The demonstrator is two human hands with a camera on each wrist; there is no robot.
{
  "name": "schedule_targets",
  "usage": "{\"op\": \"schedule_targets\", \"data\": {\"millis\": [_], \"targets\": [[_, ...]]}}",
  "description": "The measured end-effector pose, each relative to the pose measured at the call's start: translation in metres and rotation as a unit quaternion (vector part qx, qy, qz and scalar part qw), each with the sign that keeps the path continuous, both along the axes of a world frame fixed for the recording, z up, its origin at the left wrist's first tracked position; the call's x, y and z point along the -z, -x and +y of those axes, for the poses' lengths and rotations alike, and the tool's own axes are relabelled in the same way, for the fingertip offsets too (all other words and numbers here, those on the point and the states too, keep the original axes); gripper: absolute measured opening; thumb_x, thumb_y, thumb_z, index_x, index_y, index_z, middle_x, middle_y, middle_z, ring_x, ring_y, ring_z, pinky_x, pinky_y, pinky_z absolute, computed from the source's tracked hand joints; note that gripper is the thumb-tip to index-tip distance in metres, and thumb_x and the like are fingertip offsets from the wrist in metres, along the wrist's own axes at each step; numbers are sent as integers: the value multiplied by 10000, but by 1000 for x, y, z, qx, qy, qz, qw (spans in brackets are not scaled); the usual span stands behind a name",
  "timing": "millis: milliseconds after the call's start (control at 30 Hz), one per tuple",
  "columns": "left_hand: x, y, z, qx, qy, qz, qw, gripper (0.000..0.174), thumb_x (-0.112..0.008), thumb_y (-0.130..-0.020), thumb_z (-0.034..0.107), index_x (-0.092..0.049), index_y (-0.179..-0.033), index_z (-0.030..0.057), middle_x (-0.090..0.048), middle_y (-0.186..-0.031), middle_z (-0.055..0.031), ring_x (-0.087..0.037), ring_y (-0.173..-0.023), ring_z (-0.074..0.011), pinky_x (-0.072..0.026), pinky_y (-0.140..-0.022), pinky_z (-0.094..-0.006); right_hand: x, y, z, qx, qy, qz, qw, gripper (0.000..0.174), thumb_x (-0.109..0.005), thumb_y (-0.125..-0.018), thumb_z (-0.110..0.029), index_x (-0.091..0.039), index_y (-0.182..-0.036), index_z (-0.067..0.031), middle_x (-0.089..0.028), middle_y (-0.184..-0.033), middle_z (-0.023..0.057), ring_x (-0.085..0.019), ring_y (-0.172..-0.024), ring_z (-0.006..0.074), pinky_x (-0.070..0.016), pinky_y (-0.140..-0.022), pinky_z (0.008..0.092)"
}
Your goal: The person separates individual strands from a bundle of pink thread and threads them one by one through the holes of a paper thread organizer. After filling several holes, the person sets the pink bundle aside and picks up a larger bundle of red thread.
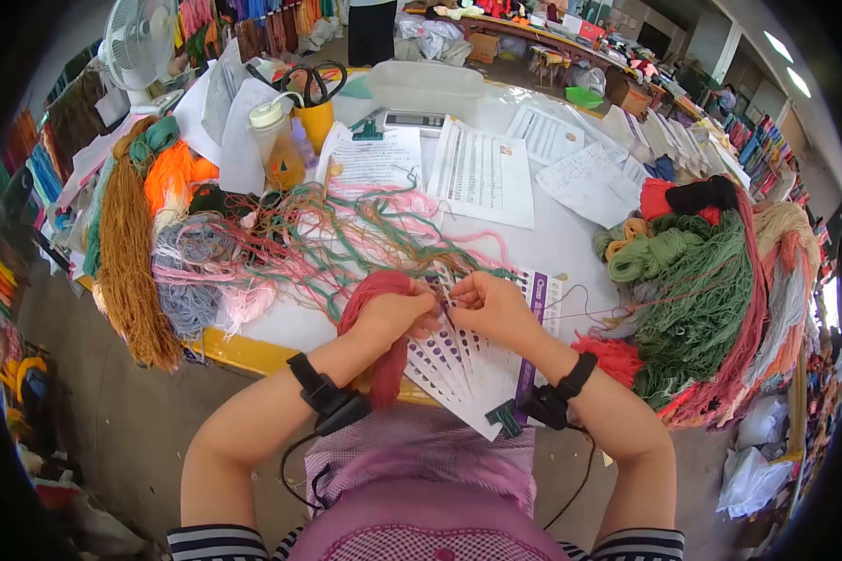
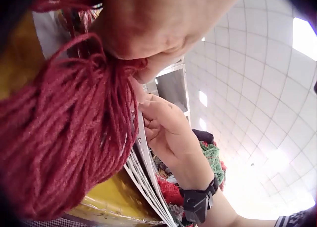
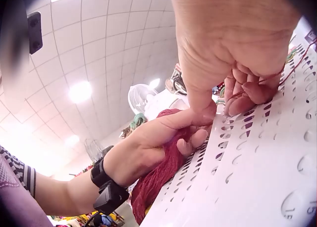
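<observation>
the left hand curls round dark red yarn, which drapes beneath its wrist; the right hand, just beside it, pinches a thin red strand. fanned punched cards lie under both hands, a green clip on them bodyward of the hands.

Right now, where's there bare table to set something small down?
White tabletop shows bare between the printed sheet and the green skeins on the right. It's crowded on the left under tangled strands, and at the near edge with punched cards.
</observation>
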State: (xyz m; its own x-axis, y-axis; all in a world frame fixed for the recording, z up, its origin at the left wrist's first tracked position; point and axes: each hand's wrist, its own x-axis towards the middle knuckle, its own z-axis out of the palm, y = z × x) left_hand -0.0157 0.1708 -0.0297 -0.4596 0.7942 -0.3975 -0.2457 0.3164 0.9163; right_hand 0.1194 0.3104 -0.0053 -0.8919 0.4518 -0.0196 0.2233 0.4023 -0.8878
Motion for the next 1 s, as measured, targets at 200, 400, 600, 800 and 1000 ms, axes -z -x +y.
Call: {"op": "schedule_targets", "data": {"millis": [200, 400, 600, 800, 1000], "targets": [[-1, -1, -1, -1, -29, -33, 999, 185, -603, -896, 196, -606, -1002, 46, -672, -955, -69, -657, -738, -134, -522, -578, -241, 4, -1, 1, -18, 8, -3, 1000, 279, -710, -734, -95, -625, -974, 21, -639, -794, 32, -593, -687, 76, -503, -633, 229], [-18, 2, -12, -62, -63, -71, 993, 144, -625, -869, 142, -615, -971, 41, -674, -909, -80, -643, -715, -126, -518, -577, -237, 7, 0, 1, -7, -6, 18, 1000, 293, -726, -687, -139, -642, -913, 27, -661, -754, 70, -632, -690, 124, -516, -651, 263], [-26, 5, -18, -39, -90, -55, 994, 106, -620, -866, 118, -630, -933, 37, -650, -844, -58, -602, -684, -110, -468, -570, -215, 0, 0, -4, -41, -20, 41, 998, 242, -732, -730, -132, -669, -941, -33, -641, -742, 56, -598, -671, 115, -486, -640, 270], [-28, -5, -12, -35, -111, -56, 992, 168, -624, -883, 140, -649, -1010, 34, -638, -819, -45, -583, -681, -96, -449, -553, -210, 6, 3, -1, -70, 4, 74, 995, 111, -700, -799, -117, -691, -872, -34, -634, -748, 33, -586, -669, 97, -472, -624, 258], [-22, -6, -16, -47, -43, -10, 998, 286, -653, -879, 177, -635, -1107, 6, -648, -795, -51, -561, -616, -81, -416, -484, -199, 11, 3, 4, -56, 51, 57, 995, 125, -699, -838, -147, -705, -915, -49, -655, -800, -7, -541, -649, 51, -440, -575, 217]]}}
